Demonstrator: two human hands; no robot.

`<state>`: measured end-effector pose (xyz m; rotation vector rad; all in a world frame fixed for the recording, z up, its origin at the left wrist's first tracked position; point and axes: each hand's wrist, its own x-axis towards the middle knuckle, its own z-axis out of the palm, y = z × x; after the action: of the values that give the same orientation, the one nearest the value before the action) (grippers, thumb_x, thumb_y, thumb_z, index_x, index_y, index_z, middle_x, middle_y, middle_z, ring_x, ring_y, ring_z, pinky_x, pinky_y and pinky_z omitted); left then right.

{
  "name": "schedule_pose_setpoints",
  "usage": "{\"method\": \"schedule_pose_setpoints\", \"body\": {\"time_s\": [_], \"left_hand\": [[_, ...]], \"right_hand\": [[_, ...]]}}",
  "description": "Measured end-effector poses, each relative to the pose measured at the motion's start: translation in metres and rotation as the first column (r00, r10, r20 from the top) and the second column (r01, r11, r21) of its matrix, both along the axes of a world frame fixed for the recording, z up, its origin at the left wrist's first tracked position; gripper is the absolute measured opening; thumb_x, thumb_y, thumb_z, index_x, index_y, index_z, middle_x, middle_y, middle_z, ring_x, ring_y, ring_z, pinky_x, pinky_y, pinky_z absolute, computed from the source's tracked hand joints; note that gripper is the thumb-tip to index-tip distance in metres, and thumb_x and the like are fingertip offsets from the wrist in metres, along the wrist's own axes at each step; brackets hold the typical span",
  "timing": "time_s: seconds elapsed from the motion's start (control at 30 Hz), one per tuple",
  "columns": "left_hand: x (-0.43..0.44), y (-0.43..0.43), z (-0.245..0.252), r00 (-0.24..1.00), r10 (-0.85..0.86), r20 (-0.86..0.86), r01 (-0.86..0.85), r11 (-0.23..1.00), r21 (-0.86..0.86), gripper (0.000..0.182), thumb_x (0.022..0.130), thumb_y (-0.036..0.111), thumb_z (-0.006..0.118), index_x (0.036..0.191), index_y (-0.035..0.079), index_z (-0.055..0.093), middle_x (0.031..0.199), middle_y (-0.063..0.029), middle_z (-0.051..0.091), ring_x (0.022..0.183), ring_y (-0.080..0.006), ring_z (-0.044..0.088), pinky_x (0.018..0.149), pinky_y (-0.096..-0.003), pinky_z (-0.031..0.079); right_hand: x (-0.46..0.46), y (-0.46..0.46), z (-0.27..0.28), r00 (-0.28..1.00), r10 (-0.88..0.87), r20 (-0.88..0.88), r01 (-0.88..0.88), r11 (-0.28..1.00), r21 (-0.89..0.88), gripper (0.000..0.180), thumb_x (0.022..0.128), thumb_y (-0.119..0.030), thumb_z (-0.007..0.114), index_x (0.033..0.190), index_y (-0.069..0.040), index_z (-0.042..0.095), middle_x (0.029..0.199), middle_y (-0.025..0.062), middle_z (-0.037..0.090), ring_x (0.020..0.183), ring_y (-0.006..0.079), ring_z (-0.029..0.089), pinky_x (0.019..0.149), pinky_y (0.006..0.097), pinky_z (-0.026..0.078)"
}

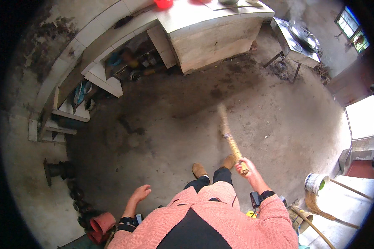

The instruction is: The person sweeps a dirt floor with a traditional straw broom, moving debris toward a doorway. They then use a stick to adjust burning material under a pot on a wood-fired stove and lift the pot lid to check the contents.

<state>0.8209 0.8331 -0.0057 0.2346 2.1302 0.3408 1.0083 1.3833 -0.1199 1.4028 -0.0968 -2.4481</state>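
My right hand [246,168] grips the bound handle of a straw hand broom [232,143]. The broom points away from me, and its far end is blurred over the concrete floor [180,133]. My left hand [141,192] hangs out at my left side, loosely bent and holding nothing. Between the hands, my feet in tan shoes [199,170] stand on the floor. Dark stains and a few pale scraps [266,137] mark the concrete around the broom.
A tiled counter [187,20] with low shelves [104,79] runs along the far and left sides. Far right, a metal stove [282,28] carries a steaming lidded pot [304,35]. A white bucket [313,184] and another broom [319,208] are at right; a red bucket [103,222] is at left.
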Motion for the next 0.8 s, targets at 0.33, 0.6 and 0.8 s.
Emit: {"method": "schedule_pose_setpoints", "body": {"time_s": [0.33,0.6,0.8], "left_hand": [[0.010,0.057,0.030,0.998,0.044,-0.047,-0.047,0.996,-0.071,0.040,0.085,0.025,0.052,0.120,0.006,0.053,0.119,-0.0142,0.056,0.110,-0.0277,0.054,0.093,-0.0360,0.042],[0.015,0.119,0.042,0.997,0.062,-0.039,-0.063,0.997,-0.034,0.041,0.086,0.027,0.052,0.120,0.005,0.052,0.121,-0.0141,0.055,0.111,-0.0287,0.052,0.093,-0.0358,0.042],[0.019,0.146,0.051,0.988,0.141,-0.069,-0.141,0.990,0.007,0.042,0.085,0.027,0.052,0.121,0.004,0.051,0.120,-0.0153,0.056,0.111,-0.0285,0.053,0.093,-0.0356,0.042]], "right_hand": [[-0.017,0.027,-0.057,0.999,0.045,-0.006,-0.045,0.979,-0.201,0.023,0.076,-0.017,0.060,0.083,0.000,0.047,0.057,0.0081,0.050,0.043,0.0184,0.050,0.038,0.0277,0.046],[0.052,0.217,-0.037,0.878,-0.477,0.041,0.473,0.878,0.075,0.029,0.072,-0.020,0.060,0.081,0.001,0.043,0.067,0.0070,0.048,0.049,0.0117,0.049,0.042,0.0212,0.045],[-0.036,0.155,-0.027,0.978,-0.206,0.019,0.197,0.954,0.225,0.021,0.079,-0.019,0.054,0.083,-0.004,0.040,0.065,0.0059,0.046,0.052,0.0137,0.048,0.044,0.0235,0.045]]}}
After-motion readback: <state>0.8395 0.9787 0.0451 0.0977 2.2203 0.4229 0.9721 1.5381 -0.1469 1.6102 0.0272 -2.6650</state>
